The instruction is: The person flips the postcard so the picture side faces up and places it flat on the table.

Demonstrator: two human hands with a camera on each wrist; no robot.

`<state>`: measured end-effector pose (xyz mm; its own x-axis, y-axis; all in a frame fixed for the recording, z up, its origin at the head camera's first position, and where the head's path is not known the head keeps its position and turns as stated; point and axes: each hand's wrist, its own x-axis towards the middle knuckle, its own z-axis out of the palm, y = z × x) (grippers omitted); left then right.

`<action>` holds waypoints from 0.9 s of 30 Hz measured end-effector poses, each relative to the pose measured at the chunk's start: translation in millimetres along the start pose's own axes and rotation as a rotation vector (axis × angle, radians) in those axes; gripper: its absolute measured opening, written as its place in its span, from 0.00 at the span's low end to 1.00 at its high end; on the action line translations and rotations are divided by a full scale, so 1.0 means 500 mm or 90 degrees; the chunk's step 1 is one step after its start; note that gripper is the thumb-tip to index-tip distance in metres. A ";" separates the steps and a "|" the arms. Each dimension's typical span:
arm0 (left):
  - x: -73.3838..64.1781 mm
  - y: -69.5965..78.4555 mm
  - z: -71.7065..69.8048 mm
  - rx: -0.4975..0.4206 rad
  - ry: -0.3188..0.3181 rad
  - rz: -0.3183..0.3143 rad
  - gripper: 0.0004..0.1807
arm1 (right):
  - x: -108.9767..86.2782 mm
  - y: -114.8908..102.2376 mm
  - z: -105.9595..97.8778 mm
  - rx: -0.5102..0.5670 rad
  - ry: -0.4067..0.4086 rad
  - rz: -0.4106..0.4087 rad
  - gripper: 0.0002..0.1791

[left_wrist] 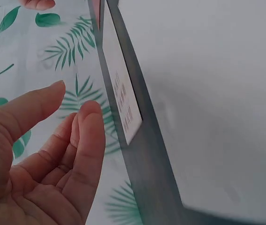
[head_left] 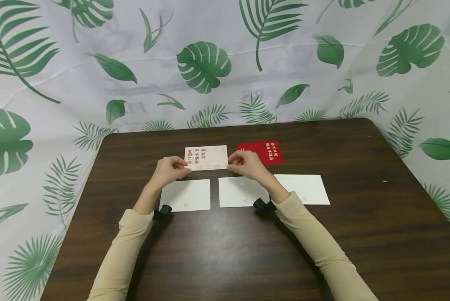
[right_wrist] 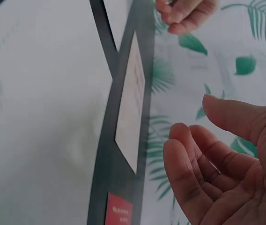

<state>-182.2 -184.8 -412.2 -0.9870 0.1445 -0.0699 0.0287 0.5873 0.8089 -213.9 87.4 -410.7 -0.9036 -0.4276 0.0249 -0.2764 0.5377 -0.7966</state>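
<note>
A pale card with reddish print [head_left: 209, 158] lies flat on the dark table between my two hands. My left hand [head_left: 168, 170] hovers by its left edge. In the left wrist view, a gap shows between thumb and fingertips, with nothing held. By the opposite edge is my right hand [head_left: 249, 164]; the right wrist view shows its thumb [right_wrist: 236, 117] apart from loosely bent fingers, also without a card. Just behind the right hand lies a red card [head_left: 266, 152] with white writing, partly covered by that hand in the head view.
Nearer to me lie three white cards in a row: a left one [head_left: 187, 196], a middle one [head_left: 240, 194] and a right one [head_left: 305, 190]. My right forearm passes over the latter two. A leaf-patterned cloth [head_left: 209, 92] hangs behind the brown table [head_left: 217, 259].
</note>
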 end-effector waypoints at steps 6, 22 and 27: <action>-0.039 -0.031 -0.029 0.029 0.028 -0.002 0.11 | 0.003 -0.021 0.047 -0.011 -0.035 -0.037 0.12; -0.087 -0.093 -0.059 0.094 0.010 -0.070 0.16 | 0.020 -0.043 0.130 -0.051 -0.136 -0.018 0.17; -0.089 -0.103 -0.058 0.100 0.006 -0.063 0.18 | 0.027 -0.044 0.147 -0.103 -0.143 -0.023 0.18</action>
<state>-144.2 -244.8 -433.9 -0.9877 0.0734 -0.1383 -0.0446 0.7150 0.6977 -196.0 16.6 -437.2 -0.8021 -0.5894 -0.0966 -0.3727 0.6203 -0.6902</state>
